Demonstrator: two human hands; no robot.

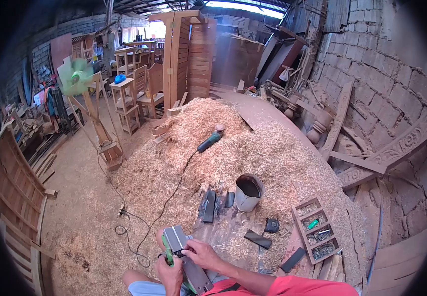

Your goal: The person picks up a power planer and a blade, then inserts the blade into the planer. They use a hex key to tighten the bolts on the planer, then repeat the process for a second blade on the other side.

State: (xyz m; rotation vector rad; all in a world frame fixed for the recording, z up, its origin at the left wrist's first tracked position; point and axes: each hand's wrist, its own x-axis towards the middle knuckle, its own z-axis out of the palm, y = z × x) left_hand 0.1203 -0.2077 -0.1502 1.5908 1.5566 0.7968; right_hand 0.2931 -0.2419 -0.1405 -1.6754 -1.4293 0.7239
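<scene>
An electric hand planer (176, 238) with a green body lies across my lap, its flat grey sole turned up. My left hand (169, 273) is closed round the green side of its body. My right hand (202, 255) is bent over the sole's middle gap with fingers pressed together at it. Whether a small part sits between those fingers is hidden. Beyond the planer are a dark flat block (209, 206) and a grey bucket (246, 201). Right of them are a black tape measure (271, 225) and a dark flat bar (258, 239).
A compartment box (299, 232) holds small metal parts and a green item. An angle grinder (210, 140) rests on heaped wood shavings (198, 116), its cord (171, 195) trailing left. A green fan (77, 78) stands behind; carved wood (401, 143) leans right.
</scene>
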